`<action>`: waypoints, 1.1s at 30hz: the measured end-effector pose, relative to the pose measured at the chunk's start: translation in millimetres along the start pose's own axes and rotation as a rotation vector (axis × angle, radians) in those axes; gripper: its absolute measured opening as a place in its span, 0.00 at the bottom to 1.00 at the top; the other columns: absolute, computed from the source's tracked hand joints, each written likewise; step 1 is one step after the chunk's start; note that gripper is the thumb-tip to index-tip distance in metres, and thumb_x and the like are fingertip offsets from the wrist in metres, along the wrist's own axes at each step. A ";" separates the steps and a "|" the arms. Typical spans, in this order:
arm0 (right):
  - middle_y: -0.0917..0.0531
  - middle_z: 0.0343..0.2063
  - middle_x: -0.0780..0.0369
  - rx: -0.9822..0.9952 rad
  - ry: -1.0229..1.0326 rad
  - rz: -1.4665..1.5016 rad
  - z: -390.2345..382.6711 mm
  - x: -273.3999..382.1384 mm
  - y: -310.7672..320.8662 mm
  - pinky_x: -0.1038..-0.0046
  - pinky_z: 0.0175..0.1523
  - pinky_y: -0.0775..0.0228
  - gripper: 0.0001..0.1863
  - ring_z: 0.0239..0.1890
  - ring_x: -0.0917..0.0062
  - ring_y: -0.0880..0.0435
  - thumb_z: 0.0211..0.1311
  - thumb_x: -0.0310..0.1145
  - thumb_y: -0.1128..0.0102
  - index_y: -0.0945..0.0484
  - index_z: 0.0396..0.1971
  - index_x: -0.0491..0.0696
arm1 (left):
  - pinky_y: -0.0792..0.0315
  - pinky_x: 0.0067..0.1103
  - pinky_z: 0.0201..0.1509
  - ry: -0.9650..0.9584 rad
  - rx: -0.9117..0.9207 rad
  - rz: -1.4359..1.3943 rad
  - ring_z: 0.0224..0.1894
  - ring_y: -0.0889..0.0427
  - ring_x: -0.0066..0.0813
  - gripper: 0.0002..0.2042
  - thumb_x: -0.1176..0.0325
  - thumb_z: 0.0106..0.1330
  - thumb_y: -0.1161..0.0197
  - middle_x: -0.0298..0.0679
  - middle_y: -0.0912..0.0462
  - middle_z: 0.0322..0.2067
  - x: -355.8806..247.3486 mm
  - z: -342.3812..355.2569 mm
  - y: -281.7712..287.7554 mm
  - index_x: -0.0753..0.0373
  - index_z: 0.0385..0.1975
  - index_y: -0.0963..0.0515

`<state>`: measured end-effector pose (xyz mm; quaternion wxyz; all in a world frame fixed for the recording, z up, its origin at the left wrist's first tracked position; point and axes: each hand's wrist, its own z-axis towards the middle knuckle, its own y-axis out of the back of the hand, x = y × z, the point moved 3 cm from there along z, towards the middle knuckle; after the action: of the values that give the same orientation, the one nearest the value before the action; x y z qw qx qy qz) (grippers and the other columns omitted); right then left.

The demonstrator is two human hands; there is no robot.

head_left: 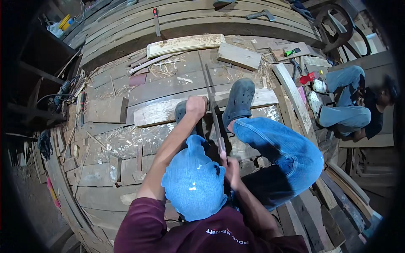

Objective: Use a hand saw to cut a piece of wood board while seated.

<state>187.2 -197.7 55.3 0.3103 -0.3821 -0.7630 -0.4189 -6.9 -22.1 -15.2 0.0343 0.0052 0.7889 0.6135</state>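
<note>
A pale wooden plank (pixel 158 110) lies across the boards before me, under my grey clogs (pixel 241 99). My left hand (pixel 197 106) is closed at the plank, close beside the saw; its fingertips are hidden. Across the plank, pointing away from me, runs a long handsaw (pixel 216 122) with a narrow dark blade. Nearer my body, my right hand (pixel 231 170) is wrapped round the saw's handle end. A rounded light-blue cloth-like shape (pixel 194 181) covers part of the view between my forearms. Whether the blade has cut into the wood, I cannot tell.
Wood blocks (pixel 239 56) and shavings lie beyond the plank. A chisel-like tool with a red handle (pixel 156 21) and a hatchet (pixel 261 15) rest on the far bench (pixel 190 29). Another person (pixel 346 99) sits at the right, near a red bottle (pixel 309 78). Long timbers (pixel 293 95) lie between us.
</note>
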 end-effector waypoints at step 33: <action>0.32 0.07 0.63 -0.024 -0.077 0.003 34.0 -2.4 -8.3 0.73 0.18 0.44 0.32 0.11 0.79 0.33 0.65 0.52 0.60 0.32 0.09 0.42 | 0.25 0.28 0.34 -0.012 0.014 -0.074 0.33 0.18 0.36 0.08 0.70 0.54 0.48 0.43 0.18 0.28 1.0 -0.4 1.0 0.59 0.28 0.21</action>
<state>176.2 -171.7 34.5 0.2767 -0.4030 -0.7687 -0.4126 -7.9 -22.2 -14.1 0.0618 -0.0201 0.7926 0.6063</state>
